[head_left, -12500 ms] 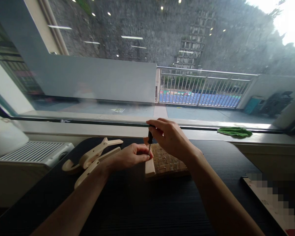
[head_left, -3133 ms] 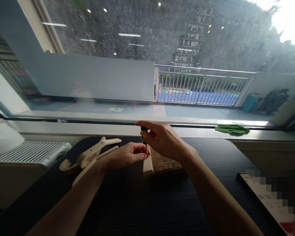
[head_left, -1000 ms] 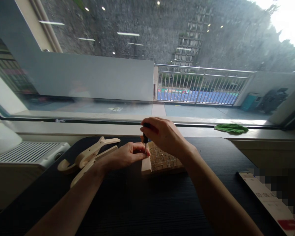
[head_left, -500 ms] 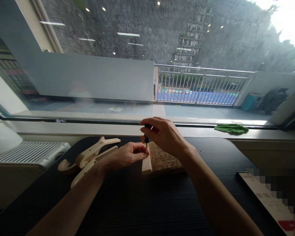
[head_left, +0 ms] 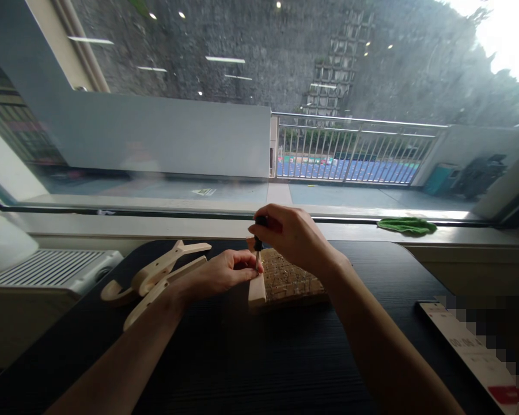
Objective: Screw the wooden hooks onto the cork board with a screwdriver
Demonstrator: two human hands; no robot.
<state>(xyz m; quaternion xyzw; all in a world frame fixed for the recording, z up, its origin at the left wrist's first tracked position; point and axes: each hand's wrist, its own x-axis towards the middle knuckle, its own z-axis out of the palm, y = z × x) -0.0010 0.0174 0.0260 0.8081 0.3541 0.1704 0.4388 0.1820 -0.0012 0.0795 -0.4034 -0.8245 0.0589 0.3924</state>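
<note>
My right hand [head_left: 300, 239] grips the black handle of a screwdriver [head_left: 258, 244], held upright with its shaft pointing down. The tip meets the near part of a pale wooden strip [head_left: 257, 293]. Beside the shaft, the thumb and fingers of my left hand [head_left: 220, 274] are pinched together against the strip; whatever they hold at the tip is too small to make out. Along the strip's right side lies a brown, woven-looking panel [head_left: 291, 280], partly covered by my right forearm.
Curved pale wooden pieces [head_left: 159, 272] lie to the left on the black table [head_left: 242, 369]. A light board with printed digits [head_left: 466, 344] sits at the right edge. Behind are a windowsill with a green cloth [head_left: 406, 226] and a white radiator [head_left: 69, 268] at left.
My right hand has turned slightly around the screwdriver handle, its fingers shifting a little to the right. My left hand stays in place at the tip.
</note>
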